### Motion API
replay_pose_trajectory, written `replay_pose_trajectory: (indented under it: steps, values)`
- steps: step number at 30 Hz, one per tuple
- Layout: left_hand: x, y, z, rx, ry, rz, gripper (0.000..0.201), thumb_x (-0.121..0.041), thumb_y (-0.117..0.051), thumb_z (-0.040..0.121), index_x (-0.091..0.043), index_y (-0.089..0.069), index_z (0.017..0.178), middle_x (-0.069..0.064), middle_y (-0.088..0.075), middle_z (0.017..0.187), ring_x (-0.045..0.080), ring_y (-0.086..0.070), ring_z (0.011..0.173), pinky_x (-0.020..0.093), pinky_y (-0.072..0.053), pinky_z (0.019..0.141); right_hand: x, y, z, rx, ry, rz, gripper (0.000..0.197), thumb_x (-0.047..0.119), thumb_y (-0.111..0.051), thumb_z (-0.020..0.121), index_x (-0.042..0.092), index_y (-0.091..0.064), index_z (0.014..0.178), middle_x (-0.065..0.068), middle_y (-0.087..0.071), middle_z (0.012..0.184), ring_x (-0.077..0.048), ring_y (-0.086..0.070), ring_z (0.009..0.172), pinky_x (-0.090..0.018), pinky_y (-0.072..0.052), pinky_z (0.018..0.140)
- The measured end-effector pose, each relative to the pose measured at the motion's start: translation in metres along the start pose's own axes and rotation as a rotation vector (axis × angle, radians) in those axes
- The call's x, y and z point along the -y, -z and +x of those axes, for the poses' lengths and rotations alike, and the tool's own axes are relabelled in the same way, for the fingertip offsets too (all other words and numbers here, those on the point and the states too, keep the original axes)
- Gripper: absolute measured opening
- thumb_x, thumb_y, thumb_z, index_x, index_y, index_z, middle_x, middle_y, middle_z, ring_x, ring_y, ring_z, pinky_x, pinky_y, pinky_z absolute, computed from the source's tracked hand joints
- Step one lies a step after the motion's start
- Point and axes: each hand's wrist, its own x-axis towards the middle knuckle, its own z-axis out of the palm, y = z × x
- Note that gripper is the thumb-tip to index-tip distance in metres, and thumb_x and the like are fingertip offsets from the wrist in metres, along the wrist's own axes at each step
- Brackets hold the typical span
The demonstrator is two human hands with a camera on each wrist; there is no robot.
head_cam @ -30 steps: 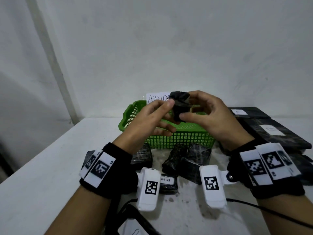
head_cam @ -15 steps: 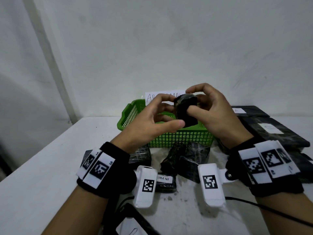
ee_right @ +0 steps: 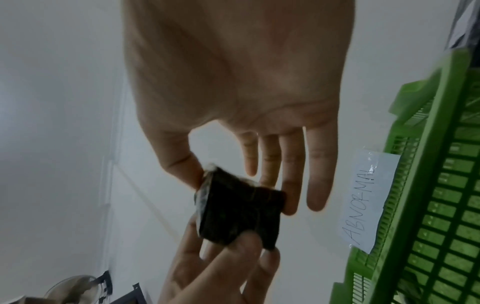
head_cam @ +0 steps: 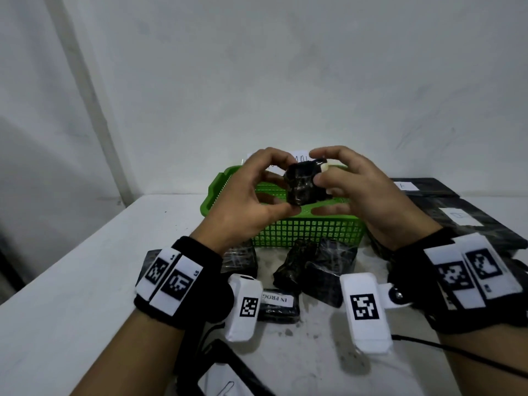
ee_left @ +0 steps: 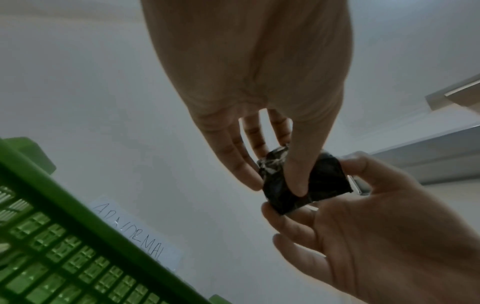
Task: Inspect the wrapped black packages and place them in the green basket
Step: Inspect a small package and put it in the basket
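Read "ABNORMAL", handwritten on a paper label (ee_right: 369, 200) behind the green basket (ee_right: 426, 185); "IN PROG" on a package label (head_cam: 277, 299).

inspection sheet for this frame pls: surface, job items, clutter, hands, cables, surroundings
Surface: white table, scuffed near the front.
Job's things: one black package held above the green basket; more packages lie in front of the basket.
Clutter: flat black packs with white labels at right; paper label reading ABNORMAL behind the basket.
Hands: left hand and right hand both pinch the package.
Cables: black cable at right front.
Surroundings: plain white wall.
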Motion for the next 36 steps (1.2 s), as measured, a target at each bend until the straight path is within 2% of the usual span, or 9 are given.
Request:
replay_pose_trajectory:
  steps: [4,11,17,20,24,27,31,33,36]
  values:
    - [-0.001,-0.002,-0.001,0.047,-0.018,-0.004,0.052,0.001,-0.077,0.075,-0.030,-0.057,0.111,0.003,-0.052,0.130,0.013,-0.063,0.110,0.029,-0.058,0.082,0.001,-0.011,-0.001,-0.171,0.138,-0.150,0.034,0.022,-0.068,0.079,0.024,-0.060,0.112,0.003,-0.071,0.081,-0.013,-0.070,0.069,-0.028,-0.056,0.062]
    - [0.000,0.001,0.000,0.029,0.202,-0.174,0.048,-0.043,-0.064,0.089,-0.023,-0.052,0.131,0.009,-0.060,0.128,0.018,-0.070,0.107,0.031,-0.058,0.089,-0.002,-0.004,-0.003,-0.092,0.180,-0.213,0.053,0.011,-0.080,0.077,0.029,-0.056,0.121,0.008,-0.071,0.114,-0.005,-0.071,0.096,-0.035,-0.057,0.088]
    - [0.005,0.009,0.000,-0.058,0.141,-0.076,0.055,-0.030,-0.087,0.070,-0.024,-0.060,0.117,-0.002,-0.065,0.121,0.014,-0.069,0.102,0.030,-0.054,0.080,0.004,-0.003,-0.003,0.025,0.030,-0.145,0.056,0.048,-0.072,0.080,0.035,-0.055,0.132,0.009,-0.071,0.121,-0.009,-0.068,0.112,-0.040,-0.054,0.096]
    - [0.005,0.007,0.000,-0.006,0.089,-0.092,0.046,-0.014,-0.085,0.072,-0.024,-0.062,0.111,0.003,-0.059,0.127,0.017,-0.065,0.114,0.036,-0.055,0.096,0.002,-0.001,0.000,-0.061,0.009,-0.217,0.045,0.030,-0.077,0.084,0.031,-0.059,0.125,0.004,-0.075,0.107,-0.015,-0.072,0.102,-0.045,-0.057,0.093]
    - [0.002,0.001,0.000,0.034,0.036,-0.099,0.035,-0.016,-0.082,0.074,-0.028,-0.064,0.101,0.009,-0.054,0.127,0.020,-0.064,0.115,0.033,-0.053,0.099,-0.001,-0.002,-0.001,-0.206,0.105,-0.211,0.039,0.006,-0.071,0.079,0.023,-0.061,0.113,-0.001,-0.073,0.091,-0.015,-0.068,0.071,-0.035,-0.055,0.068]
    - [0.003,0.000,0.001,0.026,0.087,-0.006,0.043,-0.020,-0.081,0.081,-0.025,-0.057,0.117,0.000,-0.061,0.123,0.010,-0.066,0.107,0.021,-0.053,0.084,0.001,-0.006,-0.002,-0.227,0.186,-0.258,0.041,0.015,-0.069,0.071,0.024,-0.060,0.109,0.005,-0.071,0.090,-0.009,-0.062,0.061,-0.029,-0.051,0.061]
    - [0.010,0.002,0.001,0.012,0.076,0.103,0.044,-0.020,-0.081,0.081,-0.022,-0.059,0.119,-0.004,-0.067,0.115,0.011,-0.065,0.107,0.019,-0.051,0.081,0.003,-0.006,-0.003,-0.060,0.182,-0.233,0.050,0.034,-0.076,0.072,0.034,-0.060,0.120,0.010,-0.068,0.107,-0.009,-0.065,0.085,-0.033,-0.056,0.081]
    - [0.010,0.002,0.001,-0.001,0.058,0.063,0.040,-0.013,-0.079,0.082,-0.020,-0.061,0.116,-0.004,-0.067,0.116,0.013,-0.065,0.111,0.023,-0.053,0.086,0.003,-0.003,-0.002,0.006,0.103,-0.129,0.051,0.048,-0.072,0.074,0.036,-0.061,0.122,0.009,-0.068,0.117,-0.011,-0.069,0.101,-0.038,-0.057,0.088]
    - [0.010,0.003,0.002,-0.013,-0.027,0.109,0.044,-0.018,-0.080,0.077,-0.024,-0.061,0.116,-0.008,-0.067,0.116,0.016,-0.063,0.117,0.045,-0.052,0.099,0.003,0.002,0.000,0.006,-0.063,-0.108,0.043,0.047,-0.071,0.078,0.035,-0.062,0.118,0.009,-0.070,0.110,-0.010,-0.069,0.093,-0.040,-0.057,0.082]
